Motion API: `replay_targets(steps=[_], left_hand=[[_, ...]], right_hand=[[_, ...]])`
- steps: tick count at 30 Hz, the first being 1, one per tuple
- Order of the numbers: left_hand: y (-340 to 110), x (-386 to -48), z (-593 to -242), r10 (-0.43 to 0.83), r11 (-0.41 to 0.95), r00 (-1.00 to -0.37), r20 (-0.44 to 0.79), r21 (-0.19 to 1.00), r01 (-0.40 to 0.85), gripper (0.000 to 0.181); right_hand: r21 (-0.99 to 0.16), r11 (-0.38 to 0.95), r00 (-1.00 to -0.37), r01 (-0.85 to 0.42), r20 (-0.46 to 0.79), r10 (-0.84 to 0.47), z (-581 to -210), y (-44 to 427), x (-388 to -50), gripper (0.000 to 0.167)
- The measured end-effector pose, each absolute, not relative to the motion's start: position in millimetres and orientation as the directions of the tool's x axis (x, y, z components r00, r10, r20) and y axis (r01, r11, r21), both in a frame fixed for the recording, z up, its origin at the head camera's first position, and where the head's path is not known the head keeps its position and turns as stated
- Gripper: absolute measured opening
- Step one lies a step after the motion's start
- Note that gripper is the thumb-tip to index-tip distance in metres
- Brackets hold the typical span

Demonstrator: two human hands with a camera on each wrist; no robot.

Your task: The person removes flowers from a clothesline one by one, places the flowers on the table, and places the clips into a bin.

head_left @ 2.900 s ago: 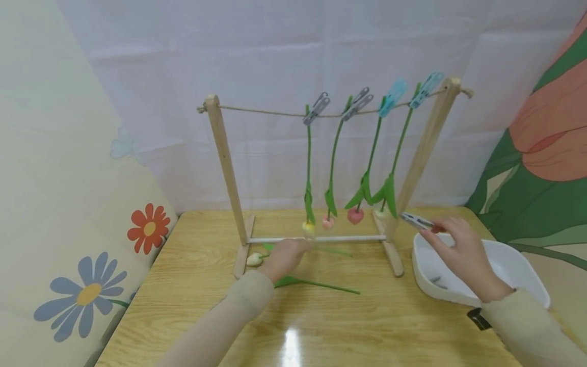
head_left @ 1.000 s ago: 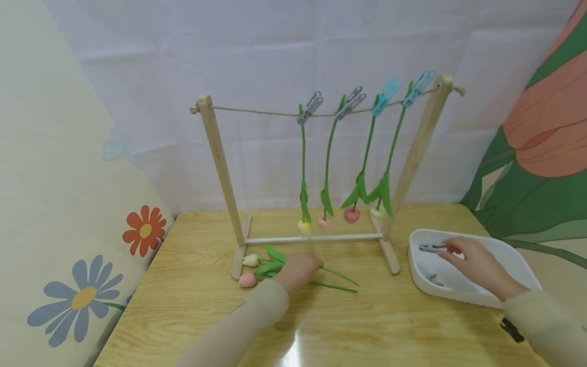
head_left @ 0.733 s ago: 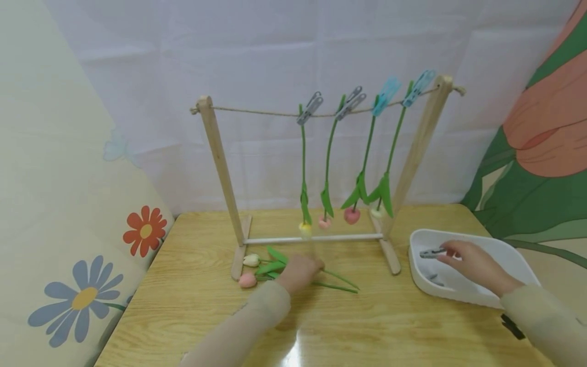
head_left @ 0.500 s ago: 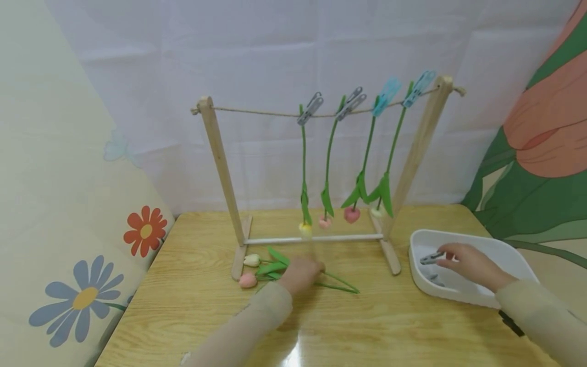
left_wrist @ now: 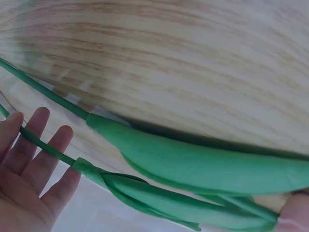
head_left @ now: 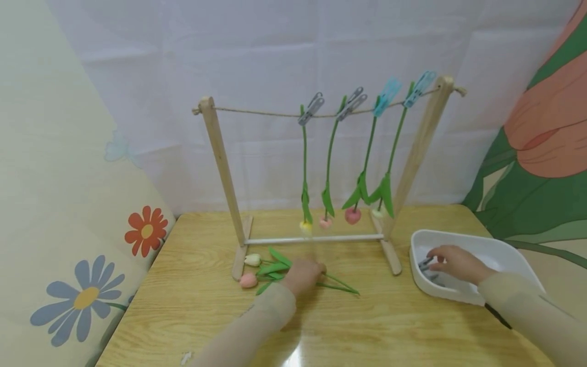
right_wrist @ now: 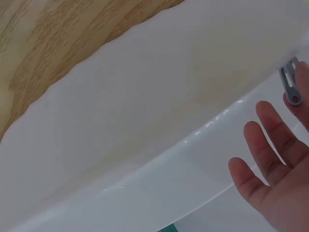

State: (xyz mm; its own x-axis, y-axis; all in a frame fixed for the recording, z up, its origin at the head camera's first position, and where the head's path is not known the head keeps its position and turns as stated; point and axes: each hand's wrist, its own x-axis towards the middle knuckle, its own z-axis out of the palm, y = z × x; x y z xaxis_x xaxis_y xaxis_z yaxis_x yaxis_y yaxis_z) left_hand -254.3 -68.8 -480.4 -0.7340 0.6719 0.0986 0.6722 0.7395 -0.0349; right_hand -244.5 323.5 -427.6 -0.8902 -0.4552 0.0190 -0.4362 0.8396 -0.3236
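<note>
At left, the left hand (head_left: pixel 302 275) pinches a green stem (left_wrist: pixel 50 150) near the surface (head_left: pixel 367 331); a neighbouring leaf (left_wrist: pixel 203 166) could snag it. The right hand's (head_left: pixel 458 263) grip pinches a gray clip (head_left: pixel 424 264) at the white tray's (head_left: pixel 509 252) left end; slackening could drop it.

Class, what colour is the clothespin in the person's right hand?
The clothespin is grey; the right wrist view shows it best.

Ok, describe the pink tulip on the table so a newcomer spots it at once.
Start at the rack; follow its left post down to the foot. Beside it lie a white tulip and the pink tulip, both reaching the left hand. It has the pink bloom, lower in the head view than its white neighbour.
</note>
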Motion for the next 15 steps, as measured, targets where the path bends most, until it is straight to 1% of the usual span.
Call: replay_targets(steps=[9,15], left_hand=[[-67,-252,-480,0.659,0.752,-0.748,0.082,-0.044,0.658,0.009],[-67,-249,-476,0.653,0.757,-0.754,0.076,-0.047,0.651,0.011]], right_hand=[[-0.362,0.843,-0.894,-0.397,-0.056,-0.445,-437,327,-258,0.021],[-0.376,0.865,-0.908,-0.332,-0.122,-0.401,-440,334,-264,0.024]])
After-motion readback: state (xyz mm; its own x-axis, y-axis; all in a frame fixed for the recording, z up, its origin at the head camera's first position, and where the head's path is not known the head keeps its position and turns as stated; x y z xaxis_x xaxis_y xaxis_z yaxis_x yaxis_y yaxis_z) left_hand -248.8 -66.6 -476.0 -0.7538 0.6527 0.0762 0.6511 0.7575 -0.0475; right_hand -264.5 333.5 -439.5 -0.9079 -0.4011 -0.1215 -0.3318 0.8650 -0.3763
